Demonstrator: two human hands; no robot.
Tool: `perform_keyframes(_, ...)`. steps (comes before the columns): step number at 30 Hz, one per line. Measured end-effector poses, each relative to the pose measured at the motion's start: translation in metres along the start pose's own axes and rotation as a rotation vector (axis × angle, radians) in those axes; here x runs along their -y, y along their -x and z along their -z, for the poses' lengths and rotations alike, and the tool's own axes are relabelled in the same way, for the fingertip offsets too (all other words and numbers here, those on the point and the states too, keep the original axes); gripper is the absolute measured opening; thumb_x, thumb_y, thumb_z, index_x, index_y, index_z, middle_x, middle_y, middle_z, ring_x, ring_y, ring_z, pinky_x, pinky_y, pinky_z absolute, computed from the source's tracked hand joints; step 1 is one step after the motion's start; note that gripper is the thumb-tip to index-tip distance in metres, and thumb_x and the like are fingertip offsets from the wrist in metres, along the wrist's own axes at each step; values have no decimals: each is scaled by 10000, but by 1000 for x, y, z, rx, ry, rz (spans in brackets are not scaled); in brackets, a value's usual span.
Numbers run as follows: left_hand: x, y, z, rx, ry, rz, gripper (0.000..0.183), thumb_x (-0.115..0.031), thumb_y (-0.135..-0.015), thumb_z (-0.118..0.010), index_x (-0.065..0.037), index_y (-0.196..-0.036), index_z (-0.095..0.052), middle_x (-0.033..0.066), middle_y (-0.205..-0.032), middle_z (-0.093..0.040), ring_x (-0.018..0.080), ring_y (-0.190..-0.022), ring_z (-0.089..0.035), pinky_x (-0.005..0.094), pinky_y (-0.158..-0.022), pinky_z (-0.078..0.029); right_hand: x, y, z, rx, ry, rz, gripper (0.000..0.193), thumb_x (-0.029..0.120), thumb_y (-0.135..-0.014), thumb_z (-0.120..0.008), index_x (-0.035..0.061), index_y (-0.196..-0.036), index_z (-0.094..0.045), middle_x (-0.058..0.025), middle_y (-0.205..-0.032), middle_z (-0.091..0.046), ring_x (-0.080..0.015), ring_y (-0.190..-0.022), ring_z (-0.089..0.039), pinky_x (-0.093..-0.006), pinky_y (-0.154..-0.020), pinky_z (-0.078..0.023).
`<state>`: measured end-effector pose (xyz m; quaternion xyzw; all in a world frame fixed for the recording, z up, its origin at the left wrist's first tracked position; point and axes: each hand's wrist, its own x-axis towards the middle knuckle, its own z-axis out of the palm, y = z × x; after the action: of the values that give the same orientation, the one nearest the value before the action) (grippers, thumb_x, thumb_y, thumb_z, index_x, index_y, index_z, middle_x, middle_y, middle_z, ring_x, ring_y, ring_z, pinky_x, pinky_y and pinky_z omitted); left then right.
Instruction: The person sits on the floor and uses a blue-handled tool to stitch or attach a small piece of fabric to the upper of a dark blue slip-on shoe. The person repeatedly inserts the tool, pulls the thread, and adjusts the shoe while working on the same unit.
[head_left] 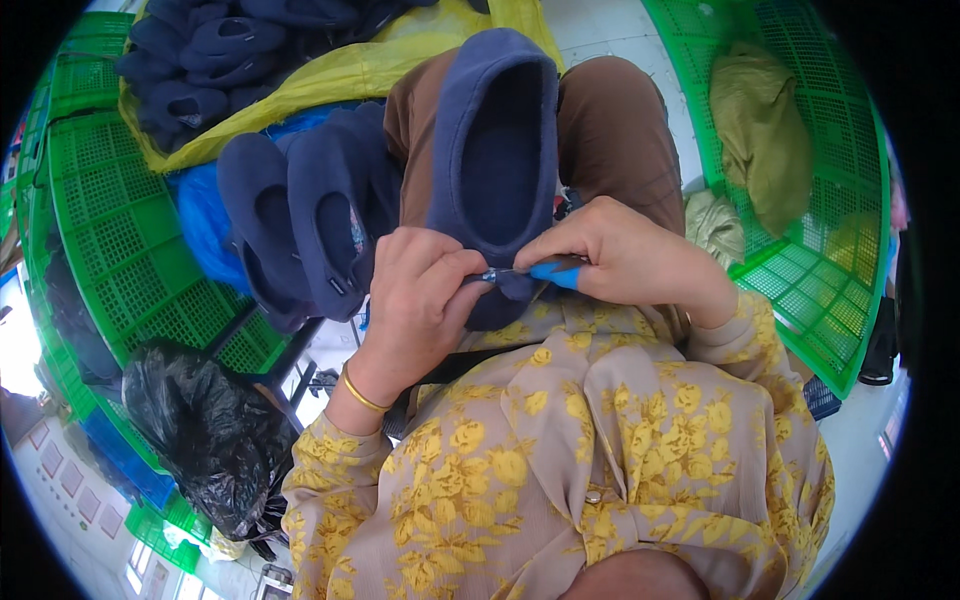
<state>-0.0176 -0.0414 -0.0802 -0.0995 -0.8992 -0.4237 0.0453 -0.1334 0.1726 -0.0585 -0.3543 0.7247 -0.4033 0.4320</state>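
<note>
A navy fabric slipper (452, 190) lies along my lap between the knees, its opening facing up and its heel toward me. My left hand (425, 295) is closed in a pinch at the heel, with a small shiny piece (489, 276) at its fingertips, too small to name. From the other side my right hand (625, 258) closes thumb and fingers on the slipper's heel edge. Blue tape (557, 272) wraps one of its fingers. The two hands' fingertips nearly meet, and they hide part of the heel.
Several matching slippers (335, 215) stand in a row to the left. Beyond them a yellow sack (390, 55) bears a pile of dark slippers (232, 50). Green plastic baskets (135, 235) flank me; the right one holds an olive cloth bundle (760, 135). A black plastic bag (205, 430) hangs lower left.
</note>
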Motion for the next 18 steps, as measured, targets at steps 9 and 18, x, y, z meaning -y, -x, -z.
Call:
perform_keyframes(9, 3, 2, -3, -15, 47, 19, 234, -19, -659, -786, -62, -856, -667, 50, -812, -563, 241, -793, -524, 338, -701, -411, 2, -1, -5, 19, 69, 16, 393, -54, -743, -544, 86, -1088, -667, -160, -871, -690, -357, -812, -664, -409, -721, -519)
perform_keyframes(18, 8, 4, -5, -13, 123, 48, 228, -27, -667, -783, -69, -857, -665, 42, -820, -572, 228, -793, -529, 323, -705, -413, -7, -1, -12, 46, 44, 26, 451, -67, -746, -520, 138, -1138, -608, -165, -850, -674, -370, -792, -657, -437, -681, -506)
